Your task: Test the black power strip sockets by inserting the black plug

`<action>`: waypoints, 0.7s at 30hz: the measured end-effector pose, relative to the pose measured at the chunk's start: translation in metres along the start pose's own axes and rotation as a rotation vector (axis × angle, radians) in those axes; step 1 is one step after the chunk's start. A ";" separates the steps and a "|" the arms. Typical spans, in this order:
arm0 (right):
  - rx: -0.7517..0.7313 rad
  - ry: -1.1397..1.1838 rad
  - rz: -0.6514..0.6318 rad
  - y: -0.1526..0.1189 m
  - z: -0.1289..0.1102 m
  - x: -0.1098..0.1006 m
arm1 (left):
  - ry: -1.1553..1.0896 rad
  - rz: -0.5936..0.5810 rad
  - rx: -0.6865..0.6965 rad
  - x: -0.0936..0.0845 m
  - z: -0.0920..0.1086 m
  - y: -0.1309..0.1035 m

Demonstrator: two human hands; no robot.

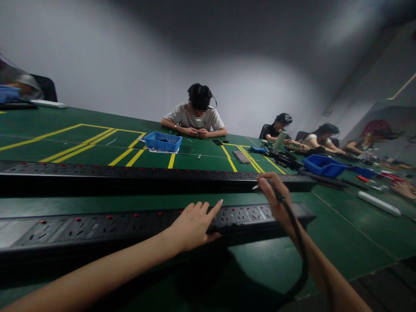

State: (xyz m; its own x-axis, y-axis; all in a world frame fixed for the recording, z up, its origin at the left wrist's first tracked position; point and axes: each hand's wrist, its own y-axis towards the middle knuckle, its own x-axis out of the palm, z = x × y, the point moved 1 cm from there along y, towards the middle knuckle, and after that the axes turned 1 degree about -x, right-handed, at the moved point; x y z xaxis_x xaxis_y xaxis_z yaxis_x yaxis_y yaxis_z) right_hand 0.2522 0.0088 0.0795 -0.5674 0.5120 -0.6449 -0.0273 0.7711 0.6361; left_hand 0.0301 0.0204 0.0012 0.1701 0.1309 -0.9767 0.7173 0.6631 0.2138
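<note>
A long black power strip (123, 223) with red lights beside its sockets lies nearest to me. My left hand (195, 225) is laid across its middle, thumb at the near edge and other fingers over the top, index finger stretched to the right. Above the strip's right end, my right hand (276, 197) pinches a plug (255, 187) whose pale metal tip points left; its body is mostly hidden by the fingers. From that hand a thick black cord (300, 251) loops down toward me. Behind lies a second long power strip (130, 173), parallel to the first.
Yellow lines mark the green table (351, 234). Across it a person (198, 115) sits with both hands together, behind a blue bin (162, 141). To the right are another blue bin (325, 165), a white bar (378, 203), tools and several people.
</note>
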 end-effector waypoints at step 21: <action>-0.332 -0.253 -0.556 -0.030 -0.023 0.065 | -0.008 0.032 -0.008 0.005 -0.001 -0.002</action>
State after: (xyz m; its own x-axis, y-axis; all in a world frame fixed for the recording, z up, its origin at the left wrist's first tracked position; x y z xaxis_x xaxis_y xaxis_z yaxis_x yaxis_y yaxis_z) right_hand 0.1974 0.0108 0.0279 -0.1883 0.1779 -0.9659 -0.5317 0.8084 0.2526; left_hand 0.0291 0.0209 -0.0042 0.1988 0.1461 -0.9691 0.7058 0.6647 0.2450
